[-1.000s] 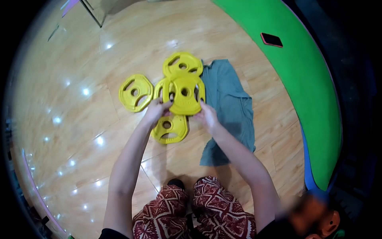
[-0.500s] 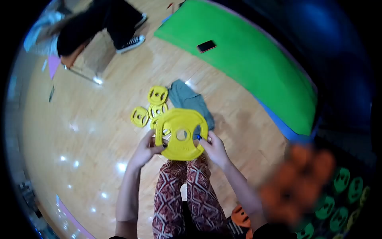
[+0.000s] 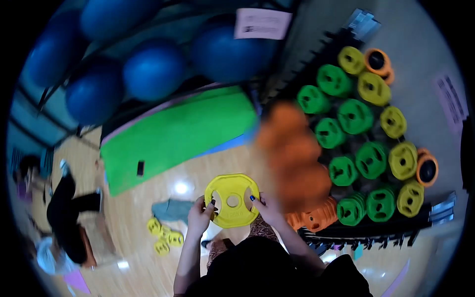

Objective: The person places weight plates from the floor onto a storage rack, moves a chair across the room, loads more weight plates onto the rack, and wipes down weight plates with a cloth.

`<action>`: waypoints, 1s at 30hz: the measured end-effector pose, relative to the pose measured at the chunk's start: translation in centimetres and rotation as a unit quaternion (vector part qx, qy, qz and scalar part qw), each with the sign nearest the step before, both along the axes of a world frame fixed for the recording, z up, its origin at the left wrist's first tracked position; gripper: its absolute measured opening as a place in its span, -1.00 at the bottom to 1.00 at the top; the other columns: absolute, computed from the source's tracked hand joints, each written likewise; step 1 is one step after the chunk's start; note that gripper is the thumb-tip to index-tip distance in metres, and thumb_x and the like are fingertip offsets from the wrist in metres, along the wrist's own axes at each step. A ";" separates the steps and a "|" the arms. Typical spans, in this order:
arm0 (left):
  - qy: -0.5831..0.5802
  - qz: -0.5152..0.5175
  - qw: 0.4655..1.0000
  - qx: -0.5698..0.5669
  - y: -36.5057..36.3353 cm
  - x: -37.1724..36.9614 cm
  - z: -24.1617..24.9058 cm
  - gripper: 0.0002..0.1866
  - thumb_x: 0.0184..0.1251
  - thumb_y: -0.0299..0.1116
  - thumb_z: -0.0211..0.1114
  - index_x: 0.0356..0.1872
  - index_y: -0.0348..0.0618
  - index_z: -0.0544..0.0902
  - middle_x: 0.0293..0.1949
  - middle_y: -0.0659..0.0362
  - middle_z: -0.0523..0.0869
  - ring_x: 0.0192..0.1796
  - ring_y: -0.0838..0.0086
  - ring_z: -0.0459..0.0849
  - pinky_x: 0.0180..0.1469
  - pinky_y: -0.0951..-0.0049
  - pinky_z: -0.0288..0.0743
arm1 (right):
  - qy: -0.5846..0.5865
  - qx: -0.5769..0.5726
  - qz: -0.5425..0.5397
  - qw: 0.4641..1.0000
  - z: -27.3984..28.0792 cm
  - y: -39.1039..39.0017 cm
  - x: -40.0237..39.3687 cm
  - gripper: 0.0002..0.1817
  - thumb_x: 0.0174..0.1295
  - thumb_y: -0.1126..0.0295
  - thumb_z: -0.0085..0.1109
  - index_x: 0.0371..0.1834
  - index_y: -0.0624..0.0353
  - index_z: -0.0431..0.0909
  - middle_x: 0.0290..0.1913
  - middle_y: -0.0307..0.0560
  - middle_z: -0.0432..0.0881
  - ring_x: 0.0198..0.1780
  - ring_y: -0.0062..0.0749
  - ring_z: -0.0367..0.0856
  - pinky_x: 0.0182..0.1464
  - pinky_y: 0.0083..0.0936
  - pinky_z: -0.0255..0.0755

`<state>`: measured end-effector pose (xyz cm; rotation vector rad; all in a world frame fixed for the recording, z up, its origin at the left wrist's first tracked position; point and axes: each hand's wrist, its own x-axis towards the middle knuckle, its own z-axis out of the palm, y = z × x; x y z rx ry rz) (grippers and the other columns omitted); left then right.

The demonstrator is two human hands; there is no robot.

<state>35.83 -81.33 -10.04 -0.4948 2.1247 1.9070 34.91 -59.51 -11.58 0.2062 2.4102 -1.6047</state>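
Note:
Both of my hands grip a large yellow weight plate point(image 3: 232, 217), which has a round centre hole and handle cut-outs. My left hand point(image 3: 199, 217) is closed around its left handle, thumb on the near face. On the opposite side my right hand point(image 3: 270, 210) holds the other handle, its blue thumbnail showing. The plate is held up in front of my body above the wooden floor. Left of it on the floor lie several smaller yellow plates point(image 3: 173, 238) beside a crumpled grey-green cloth point(image 3: 170, 210).
A rack to the right carries green plates point(image 3: 355, 117), yellow plates point(image 3: 403, 160) and blurred orange plates point(image 3: 297, 163). Ahead are a green mat point(image 3: 183, 121) with a phone point(image 3: 140, 168) on it, and shelved blue exercise balls point(image 3: 155, 69). A seated person point(image 3: 69, 222) is at left.
My view has swung right, bringing the plate rack and blue balls into sight. The large yellow plate has stayed in both hands and turned with me; the floor plates now appear further left.

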 end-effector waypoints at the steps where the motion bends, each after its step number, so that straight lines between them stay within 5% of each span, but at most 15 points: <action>1: 0.015 -0.055 0.997 -0.049 5.8 -2.4 -0.5 -0.73 0.14 -0.37 0.11 -0.13 -0.25 0.46 -0.49 0.10 0.61 -0.50 0.51 0.59 -0.45 0.57 0.40 | 0.040 -0.095 -0.066 0.993 -4.5 5.9 -0.4 -0.72 0.10 0.23 0.04 -0.38 0.28 0.46 -0.62 -0.10 0.48 -0.60 -0.48 0.41 -0.50 -0.53 0.26; 4: 0.127 -0.159 0.975 -0.083 13.3 -8.9 -2.3 -0.73 0.14 -0.39 0.08 -0.13 -0.26 0.46 -0.45 0.04 0.63 -0.44 0.42 0.63 -0.40 0.51 0.45 | 0.054 0.045 -0.114 0.991 -3.2 13.5 -2.7 -0.70 0.11 0.21 0.01 -0.32 0.28 0.47 -0.51 0.01 0.54 -0.45 -0.26 0.52 -0.39 -0.42 0.32; 5: 0.107 -0.184 0.977 -0.027 16.5 -10.9 -2.0 -0.73 0.15 -0.37 0.08 -0.12 -0.25 0.45 -0.42 0.07 0.63 -0.42 0.45 0.63 -0.35 0.52 0.46 | 0.033 0.153 -0.111 0.981 3.5 15.3 -3.4 -0.66 0.11 0.20 -0.01 -0.23 0.29 0.45 -0.39 0.12 0.55 -0.28 -0.12 0.53 -0.24 -0.35 0.35; 6: 0.105 -0.212 0.971 -0.019 21.9 -11.7 -1.5 -0.73 0.15 -0.37 0.08 -0.12 -0.25 0.45 -0.42 0.07 0.63 -0.42 0.45 0.63 -0.35 0.52 0.46 | 0.032 0.090 -0.152 0.984 3.3 20.1 -3.0 -0.58 0.12 0.16 -0.02 -0.10 0.28 0.38 -0.28 0.17 0.53 -0.17 -0.10 0.51 -0.14 -0.39 0.34; 9: 0.052 -0.266 0.948 0.168 31.5 -14.8 2.4 -0.64 0.17 -0.34 0.10 -0.02 -0.28 0.39 -0.19 0.11 0.57 -0.17 0.52 0.54 -0.12 0.59 0.36 | 0.099 0.174 -0.237 0.951 6.1 26.8 -3.8 -0.48 0.15 0.13 -0.03 0.08 0.24 0.23 -0.06 0.12 0.46 0.00 -0.19 0.43 0.01 -0.48 0.25; 12: 0.025 -0.334 0.909 0.249 40.0 -18.1 6.5 -0.48 0.21 -0.31 0.06 0.17 -0.28 0.18 0.08 0.07 0.37 0.11 0.46 0.33 0.13 0.56 0.14 | 0.188 0.013 -0.358 0.915 8.3 32.8 -6.2 -0.45 0.17 0.18 -0.04 0.18 0.21 0.13 0.14 0.08 0.29 0.17 -0.30 0.26 0.13 -0.53 0.12; 14: 0.107 -0.351 0.916 0.163 45.0 -20.4 9.1 -0.43 0.26 -0.26 -0.02 0.23 -0.23 0.03 0.18 0.06 0.22 0.21 0.42 0.18 0.20 0.50 0.00 | 0.204 -0.032 -0.430 0.879 8.3 36.4 -8.0 -0.45 0.18 0.19 -0.05 0.18 0.22 0.12 0.15 0.05 0.27 0.18 -0.28 0.23 0.15 -0.53 0.08; 16: 0.121 -0.469 0.822 0.298 48.9 -23.5 11.3 -0.38 0.28 -0.18 -0.08 0.26 -0.24 -0.07 0.26 0.06 0.06 0.29 0.39 0.01 0.26 0.48 -0.13 | 0.245 -0.033 -0.450 0.858 8.9 39.2 -9.4 -0.46 0.18 0.18 -0.07 0.16 0.23 0.12 0.12 0.06 0.27 0.16 -0.24 0.22 0.15 -0.49 0.07; 18: 0.098 -0.493 0.797 0.335 53.5 -25.8 11.6 -0.33 0.28 -0.14 -0.10 0.27 -0.27 -0.15 0.30 0.05 -0.07 0.34 0.38 -0.11 0.28 0.47 -0.21 | 0.283 0.037 -0.468 0.836 7.8 42.9 -11.1 -0.48 0.19 0.16 -0.09 0.13 0.24 0.13 0.07 0.08 0.29 0.13 -0.19 0.23 0.14 -0.45 0.08; 20: 0.041 -0.499 0.811 0.301 56.8 -26.9 12.5 -0.40 0.31 0.00 -0.23 0.27 -0.10 -0.04 0.23 0.19 0.17 0.27 0.43 0.10 0.26 0.38 -0.13 | 0.302 0.139 -0.476 0.814 8.4 45.4 -12.5 -0.49 0.19 0.15 -0.11 0.11 0.24 0.14 0.04 0.11 0.30 0.10 -0.15 0.25 0.12 -0.42 0.09; 24: 0.024 -0.541 0.784 0.305 62.4 -30.1 11.2 -0.42 0.32 0.01 -0.28 0.25 -0.13 -0.01 0.22 0.17 0.18 0.26 0.43 0.11 0.26 0.38 -0.12 | 0.340 0.324 -0.483 0.739 13.0 47.4 -15.0 -0.51 0.21 0.16 -0.14 0.08 0.29 0.15 -0.02 0.19 0.32 0.06 -0.07 0.27 0.10 -0.39 0.11; 26: 0.022 -0.556 0.765 0.325 65.1 -31.6 10.1 -0.42 0.33 0.01 -0.30 0.25 -0.14 0.00 0.23 0.16 0.17 0.26 0.43 0.11 0.26 0.38 -0.12 | 0.293 0.116 -0.601 0.734 14.7 47.6 -16.1 -0.48 0.21 0.16 -0.16 0.08 0.37 0.12 0.01 0.28 0.29 0.08 0.01 0.26 0.11 -0.34 0.11; 30: 0.006 -0.547 0.762 0.345 67.1 -32.3 9.3 -0.43 0.33 0.01 -0.34 0.25 -0.14 0.03 0.25 0.16 0.11 0.28 0.42 0.06 0.28 0.38 -0.15 | 0.289 0.192 -0.634 0.691 13.2 48.7 -17.9 -0.38 0.22 0.12 -0.18 0.12 0.50 0.03 0.09 0.37 0.19 0.16 0.07 0.14 0.20 -0.30 -0.03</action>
